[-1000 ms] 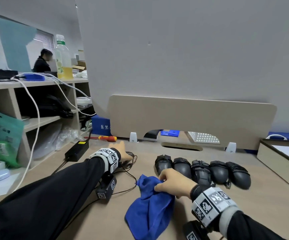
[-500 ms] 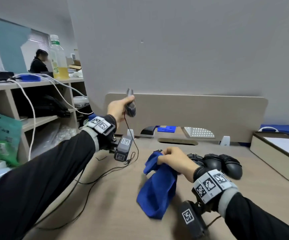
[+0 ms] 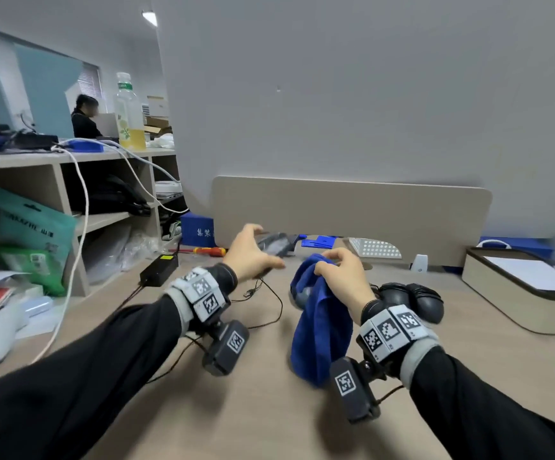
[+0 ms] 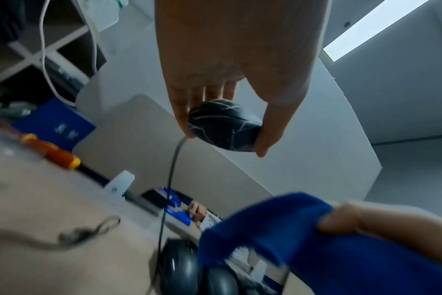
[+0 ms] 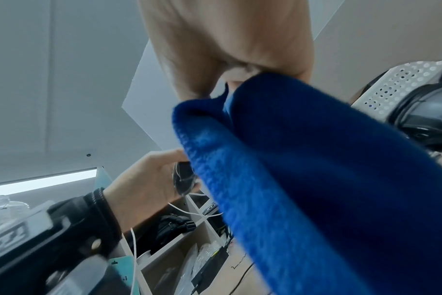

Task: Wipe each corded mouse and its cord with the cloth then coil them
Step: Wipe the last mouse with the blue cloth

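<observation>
My left hand [image 3: 253, 254] grips a black corded mouse [image 3: 274, 244] in the air above the desk; the left wrist view shows fingers and thumb around the mouse [image 4: 223, 126]. Its thin black cord [image 3: 269, 295] hangs down and trails loose over the desk toward me. My right hand [image 3: 341, 273] pinches the top of a blue cloth [image 3: 321, 327], which hangs down to the desk just right of the mouse; the cloth [image 5: 303, 179] fills the right wrist view. A row of black mice [image 3: 412, 298] lies on the desk behind my right wrist, partly hidden by cloth and hand.
A beige divider panel [image 3: 352, 214] stands along the desk's back edge. At left stand a shelf unit [image 3: 70, 200], a black power brick [image 3: 158, 270] and a red screwdriver [image 3: 209, 251]. A beige tray [image 3: 515, 290] sits at right. A person [image 3: 85, 116] sits far left.
My left hand took the mouse off the desk, raised it high, then lowered it toward the cloth. My right hand lifted the cloth up off the desk.
</observation>
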Motion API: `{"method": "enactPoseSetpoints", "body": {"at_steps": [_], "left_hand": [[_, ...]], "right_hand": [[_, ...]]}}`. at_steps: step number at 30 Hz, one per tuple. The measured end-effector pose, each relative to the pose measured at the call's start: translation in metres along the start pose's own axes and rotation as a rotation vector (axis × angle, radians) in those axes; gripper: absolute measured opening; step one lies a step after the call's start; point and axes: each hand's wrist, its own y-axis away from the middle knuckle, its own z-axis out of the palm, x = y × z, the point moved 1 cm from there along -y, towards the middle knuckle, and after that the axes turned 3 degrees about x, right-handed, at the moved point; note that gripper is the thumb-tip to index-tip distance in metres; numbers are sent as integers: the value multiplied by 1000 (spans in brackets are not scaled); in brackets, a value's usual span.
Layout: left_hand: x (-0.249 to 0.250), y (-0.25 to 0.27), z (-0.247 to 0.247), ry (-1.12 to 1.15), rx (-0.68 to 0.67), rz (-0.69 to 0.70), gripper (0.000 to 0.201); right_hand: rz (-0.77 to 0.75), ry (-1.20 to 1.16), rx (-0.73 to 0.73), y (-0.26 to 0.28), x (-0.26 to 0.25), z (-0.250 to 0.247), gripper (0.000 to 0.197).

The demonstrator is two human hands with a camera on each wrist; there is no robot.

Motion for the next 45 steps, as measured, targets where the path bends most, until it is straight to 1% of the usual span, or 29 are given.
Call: {"method": "enactPoseSetpoints", "body": {"at_steps": [1, 3, 4, 6, 8, 9, 10, 11, 13, 14, 16, 19, 21, 23, 25, 29, 33, 36, 38, 40, 43, 45], "left_hand": [[-9, 8, 11, 45, -30, -56, 80], [-21, 26, 28, 204, -102, -131, 42], [-23, 34, 33, 286, -134, -164, 30], [-31, 44, 43, 497, -214, -287, 25], [-36, 48, 47, 737, -328, -450, 39], [-37, 49, 47, 851, -374, -528, 43], [-39, 48, 47, 962, -412, -592, 47], [-40, 49, 46, 1067, -443, -636, 56], [-48, 48, 46, 1215, -488, -646, 76], [-51, 49, 46, 1252, -509, -623, 79], [-54, 53, 47, 1270, -519, -594, 77], [-58, 56, 53, 1190, -447, -551, 69], [-61, 56, 60, 1159, -400, -525, 63], [-66, 56, 66, 1131, -368, -525, 59], [-70, 55, 70, 1095, -367, -513, 60], [-71, 57, 72, 1084, -373, -492, 61], [-68, 61, 75, 1110, -343, -468, 66], [-67, 62, 75, 1157, -345, -462, 69], [-67, 63, 74, 1162, -345, -452, 69], [-68, 62, 75, 1135, -314, -438, 67], [-69, 60, 75, 1079, -273, -424, 67], [-70, 60, 75, 1060, -272, -423, 67]], "right_hand": [[-5, -35, 16, 2, 3, 0, 17], [-15, -87, 18, 8, 10, -1, 19], [-18, -106, 5, 10, 14, -1, 21], [-28, -110, -50, 15, 22, 0, 25], [-47, -79, -125, 17, 29, 2, 27], [-59, -64, -150, 17, 33, 4, 27], [-65, -52, -162, 16, 35, 5, 26], [-69, -49, -164, 15, 37, 5, 26], [-75, -60, -171, 11, 41, 5, 25], [-72, -63, -185, 8, 43, 4, 24], [-66, -69, -186, 5, 45, 1, 21], [-70, -150, -67, -1, 51, 0, 17], [-97, -181, -44, -1, 51, -1, 16], [-143, -177, -112, 3, 48, 1, 18], [-200, -157, -172, 5, 46, 3, 23], [-320, 1, -226, 3, 52, 9, 26], [-381, 155, -336, 3, 62, 12, 27], [-383, 162, -382, 5, 67, 17, 29], [-399, 133, -338, 5, 69, 20, 30], [-420, 97, -239, 5, 70, 20, 30], [-392, -11, -87, 4, 71, 15, 34], [-444, -37, -59, 5, 68, 14, 28]]}}
